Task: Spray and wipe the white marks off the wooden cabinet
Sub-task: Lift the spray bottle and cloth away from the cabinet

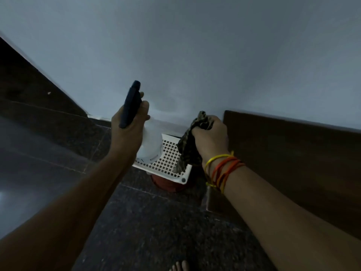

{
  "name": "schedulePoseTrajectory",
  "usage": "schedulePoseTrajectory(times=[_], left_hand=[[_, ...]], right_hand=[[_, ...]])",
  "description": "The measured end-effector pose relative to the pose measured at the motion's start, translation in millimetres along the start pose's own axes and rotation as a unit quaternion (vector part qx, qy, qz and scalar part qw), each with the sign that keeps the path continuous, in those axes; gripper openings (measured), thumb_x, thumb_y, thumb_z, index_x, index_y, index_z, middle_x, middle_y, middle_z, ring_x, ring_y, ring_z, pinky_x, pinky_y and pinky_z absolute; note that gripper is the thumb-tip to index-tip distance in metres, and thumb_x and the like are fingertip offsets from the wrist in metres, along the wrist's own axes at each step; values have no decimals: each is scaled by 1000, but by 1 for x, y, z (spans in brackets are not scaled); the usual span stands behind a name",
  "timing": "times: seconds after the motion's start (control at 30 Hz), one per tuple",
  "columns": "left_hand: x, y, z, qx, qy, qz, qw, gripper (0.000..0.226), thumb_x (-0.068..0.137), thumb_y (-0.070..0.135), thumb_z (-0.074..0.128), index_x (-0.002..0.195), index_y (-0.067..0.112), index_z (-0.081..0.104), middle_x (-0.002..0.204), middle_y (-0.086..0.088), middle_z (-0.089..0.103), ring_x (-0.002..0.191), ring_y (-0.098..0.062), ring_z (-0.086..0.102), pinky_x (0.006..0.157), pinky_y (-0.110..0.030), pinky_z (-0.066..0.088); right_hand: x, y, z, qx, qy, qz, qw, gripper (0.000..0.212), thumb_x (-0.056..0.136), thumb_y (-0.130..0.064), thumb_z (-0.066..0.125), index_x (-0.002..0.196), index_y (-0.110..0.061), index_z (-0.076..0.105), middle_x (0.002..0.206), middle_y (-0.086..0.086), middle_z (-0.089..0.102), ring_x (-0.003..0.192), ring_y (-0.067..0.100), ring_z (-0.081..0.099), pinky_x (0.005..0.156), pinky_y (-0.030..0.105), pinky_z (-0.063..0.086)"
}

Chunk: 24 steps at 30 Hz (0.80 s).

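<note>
Down low, our left hand (129, 124) grips the spray bottle (149, 141) by its dark head; our right hand (212, 137) clenches the cloth (188, 151) — just beside the wooden cabinet (293, 163). Beyond, a white perforated rack (172, 163) stands against the wall (195, 55).

A pale blue-grey wall (195, 45) fills the upper part of the view. Below it lies a dark speckled stone floor (146, 222) with thin pale joint lines. On the floor against the wall rests a white perforated plastic grid (172, 163), set over a reddish round object (168, 185) that is only partly visible. A dark sloping surface (29, 79) occupies the far left edge.
</note>
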<state>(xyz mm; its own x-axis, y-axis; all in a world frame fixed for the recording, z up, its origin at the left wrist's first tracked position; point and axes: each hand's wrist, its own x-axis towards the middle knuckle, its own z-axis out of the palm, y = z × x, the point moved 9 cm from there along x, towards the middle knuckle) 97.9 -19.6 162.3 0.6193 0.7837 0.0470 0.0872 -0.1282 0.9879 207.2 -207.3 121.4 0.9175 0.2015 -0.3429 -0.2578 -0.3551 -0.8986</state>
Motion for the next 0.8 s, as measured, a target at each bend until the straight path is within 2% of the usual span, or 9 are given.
schedulePoseTrajectory(times=[0.1, 0.2, 0.3, 0.37, 0.47, 0.53, 0.67, 0.77, 0.8], left_hand=[[30, -45, -12, -1, -22, -13, 1000, 24, 97, 26, 59, 119, 34, 59, 92, 16, 64, 88, -10, 62, 74, -14, 49], [55, -93, -18, -1, -40, -35, 999, 24, 97, 25, 58, 118, 35, 59, 88, 9, 62, 81, -9, 57, 64, -5, 44], [71, -135, -15, -1, -82, -46, 996, 18, 97, 23, 58, 105, 39, 61, 83, -10, 58, 76, -18, 52, 61, -7, 42], [78, -161, -14, -5, -100, -54, 993, 19, 96, 25, 61, 100, 44, 61, 86, -10, 59, 77, -17, 54, 68, -14, 46], [88, -189, -13, -2, -104, -54, 993, 20, 90, 36, 61, 99, 53, 62, 95, 10, 64, 88, -6, 60, 83, -26, 49], [91, -200, -11, 0, -108, -54, 993, 16, 89, 39, 59, 101, 49, 59, 93, 10, 62, 84, -4, 59, 79, -25, 48], [90, -215, -7, -2, -127, -53, 991, 14, 90, 38, 57, 103, 38, 59, 81, -7, 54, 70, -7, 51, 66, -23, 44], [89, -223, -5, 14, -152, -46, 987, 40, 87, 46, 58, 108, 12, 60, 77, -5, 52, 68, -11, 50, 63, -23, 43], [88, -224, -6, 29, -159, -38, 986, 49, 86, 49, 57, 114, 9, 59, 80, -3, 54, 70, -12, 52, 65, -24, 43]], right_hand=[[21, 20, 50, -37, 6, 14, 999, 10, 85, -6, 57, 93, -13, 58, 79, 3, 56, 81, 24, 54, 70, 27, 39], [39, 56, 88, -80, 14, 56, 995, 16, 85, -8, 57, 100, -11, 61, 94, 9, 62, 91, 28, 58, 72, 25, 39], [55, 90, 111, -127, 29, 98, 987, 24, 85, -9, 58, 107, -15, 62, 109, 12, 64, 102, 31, 59, 76, 24, 40], [64, 109, 122, -148, 26, 120, 981, 29, 86, -8, 59, 113, -16, 61, 113, 12, 63, 106, 31, 58, 78, 23, 40], [73, 130, 136, -187, 22, 135, 973, 33, 85, -7, 60, 117, -15, 60, 118, 12, 62, 111, 32, 57, 89, 28, 45], [79, 140, 147, -213, 17, 129, 968, 36, 84, -7, 60, 119, -14, 59, 120, 13, 61, 114, 32, 55, 96, 31, 44], [87, 164, 165, -234, -32, 162, 958, 43, 85, -9, 59, 128, -10, 54, 129, 13, 57, 121, 31, 51, 105, 35, 40], [88, 176, 172, -256, -77, 170, 948, 49, 88, -10, 55, 136, -8, 46, 139, 15, 48, 130, 31, 43, 109, 31, 33], [86, 178, 172, -251, -82, 174, 949, 54, 89, -10, 55, 140, -9, 41, 144, 15, 43, 133, 30, 38, 111, 31, 30]])
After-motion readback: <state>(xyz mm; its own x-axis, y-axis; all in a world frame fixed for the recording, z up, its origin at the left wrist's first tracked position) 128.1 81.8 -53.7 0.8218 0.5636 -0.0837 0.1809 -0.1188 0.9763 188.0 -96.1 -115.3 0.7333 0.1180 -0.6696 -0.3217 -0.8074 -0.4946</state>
